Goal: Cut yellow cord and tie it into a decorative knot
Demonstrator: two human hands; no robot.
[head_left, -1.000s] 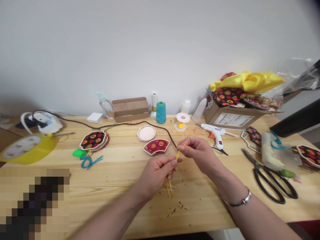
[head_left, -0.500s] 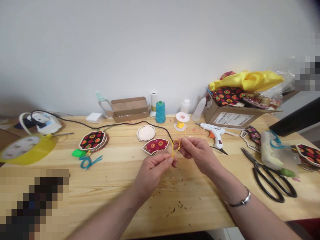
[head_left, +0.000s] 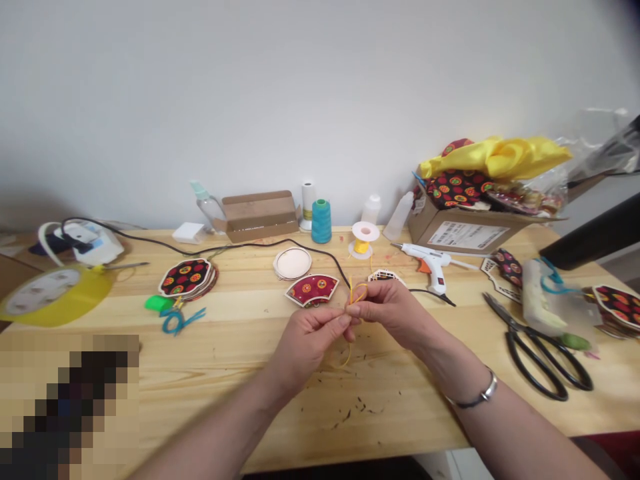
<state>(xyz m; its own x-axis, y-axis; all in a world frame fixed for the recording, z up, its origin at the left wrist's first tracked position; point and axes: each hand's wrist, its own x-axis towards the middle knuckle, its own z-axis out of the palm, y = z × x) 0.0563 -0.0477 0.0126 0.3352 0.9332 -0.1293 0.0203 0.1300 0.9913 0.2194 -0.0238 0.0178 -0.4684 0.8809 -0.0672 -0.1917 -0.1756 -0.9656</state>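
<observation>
A thin yellow cord point(head_left: 358, 291) makes a loop between my two hands, and a lower bend of it hangs beneath them. My left hand point(head_left: 317, 332) pinches the cord between thumb and fingertips. Right against it, my right hand point(head_left: 384, 307) is closed on the cord too, its thumb and forefinger pressed together. Behind the left hand lies a fan-shaped piece with red patterned fabric point(head_left: 312, 291). The spool of yellow cord point(head_left: 361, 247) stands farther back, its strand running toward my right hand. A lattice-edged piece point(head_left: 384, 274) is partly covered by the right hand.
To the right are a glue gun point(head_left: 425, 260), large black-handled scissors point(head_left: 537, 353) and a cardboard box point(head_left: 457, 233) full of fabric. Teal thread point(head_left: 321, 223) and a round white piece point(head_left: 293, 263) sit behind. On the left are stacked fabric pieces point(head_left: 186, 279) and yellow tape point(head_left: 85, 300). A black cable point(head_left: 240, 247) crosses the table.
My hands have come together, the right moving left and slightly down to meet the left. The cord loop now stands above the fingers, with a bend hanging below. The lattice-edged piece has come into view.
</observation>
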